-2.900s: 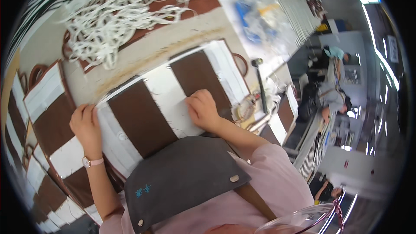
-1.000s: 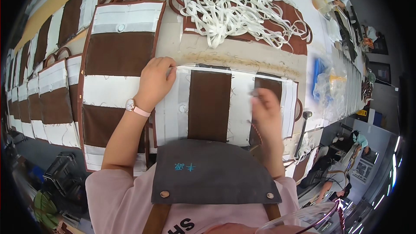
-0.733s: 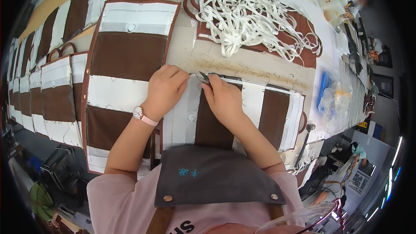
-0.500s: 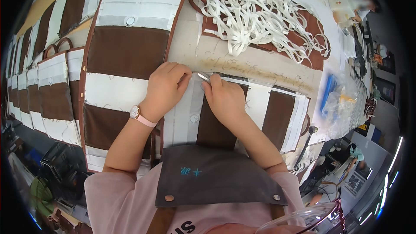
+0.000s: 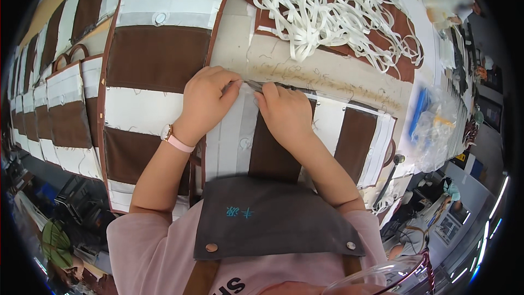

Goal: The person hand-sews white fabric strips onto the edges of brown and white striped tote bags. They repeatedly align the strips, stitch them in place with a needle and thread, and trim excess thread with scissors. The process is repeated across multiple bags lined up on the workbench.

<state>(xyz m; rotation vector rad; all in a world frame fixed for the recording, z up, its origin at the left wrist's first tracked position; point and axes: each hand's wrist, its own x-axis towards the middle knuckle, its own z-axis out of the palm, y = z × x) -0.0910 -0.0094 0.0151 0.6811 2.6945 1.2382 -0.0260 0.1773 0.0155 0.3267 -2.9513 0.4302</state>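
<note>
A brown-and-white striped fabric bag (image 5: 349, 131) lies flat in front of me on the table. My left hand (image 5: 207, 101), with a pink watch at the wrist, pinches the bag's top edge near its middle. My right hand (image 5: 284, 112) pinches the same edge just to the right, fingertips almost touching those of the left. A thin dark strip runs along that edge between the fingers. A second striped bag (image 5: 153, 60) lies to the left, partly under my left hand.
A heap of white straps (image 5: 333, 11) lies on more brown bags at the far side. A row of striped bags (image 5: 54, 104) runs down the left. Clear plastic packets (image 5: 436, 125) sit at the right table edge. A bare beige tabletop strip (image 5: 338, 76) lies between.
My hands were spread wide across the bag; the right hand has slid left along the top edge, and both now pinch it close together.
</note>
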